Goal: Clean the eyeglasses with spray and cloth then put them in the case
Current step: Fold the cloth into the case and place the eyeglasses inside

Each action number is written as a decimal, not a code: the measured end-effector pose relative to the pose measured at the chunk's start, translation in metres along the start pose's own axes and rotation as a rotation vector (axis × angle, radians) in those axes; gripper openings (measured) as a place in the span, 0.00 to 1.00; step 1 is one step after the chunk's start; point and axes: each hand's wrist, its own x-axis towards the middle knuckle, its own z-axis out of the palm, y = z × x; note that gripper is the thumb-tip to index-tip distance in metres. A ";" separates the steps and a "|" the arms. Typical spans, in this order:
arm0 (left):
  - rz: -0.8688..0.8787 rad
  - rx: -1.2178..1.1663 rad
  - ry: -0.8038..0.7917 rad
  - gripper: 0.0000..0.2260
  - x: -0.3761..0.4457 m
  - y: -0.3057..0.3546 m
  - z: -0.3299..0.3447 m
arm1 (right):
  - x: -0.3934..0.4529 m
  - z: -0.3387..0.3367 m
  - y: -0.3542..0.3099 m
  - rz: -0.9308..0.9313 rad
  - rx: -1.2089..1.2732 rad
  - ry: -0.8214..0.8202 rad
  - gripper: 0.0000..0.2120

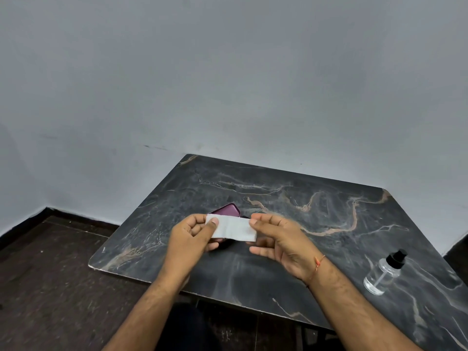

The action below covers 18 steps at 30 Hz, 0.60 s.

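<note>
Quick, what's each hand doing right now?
Left hand: closed, pinching one end of the white cloth.
Right hand: closed, pinching the cloth's other end.

We see our two forearms bare to the frame's edge, no sleeves on either. Our left hand [191,234] wears nothing. At the wrist of our right hand [281,239] sits a thin orange-red thread [316,265], knotted.

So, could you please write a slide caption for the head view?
Both hands, left hand and right hand, hold a white cloth above a purple case; spray bottle stands right.
</note>
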 end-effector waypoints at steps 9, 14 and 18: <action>0.303 0.345 -0.213 0.05 0.017 0.039 -0.012 | 0.021 0.011 -0.024 -0.179 -0.373 -0.104 0.28; 0.551 0.770 -0.508 0.05 0.020 0.113 -0.010 | 0.011 0.010 -0.062 -0.386 -0.726 -0.401 0.25; 0.569 0.887 -0.588 0.01 0.024 0.148 0.000 | 0.004 0.021 -0.065 -0.320 -0.569 -0.574 0.12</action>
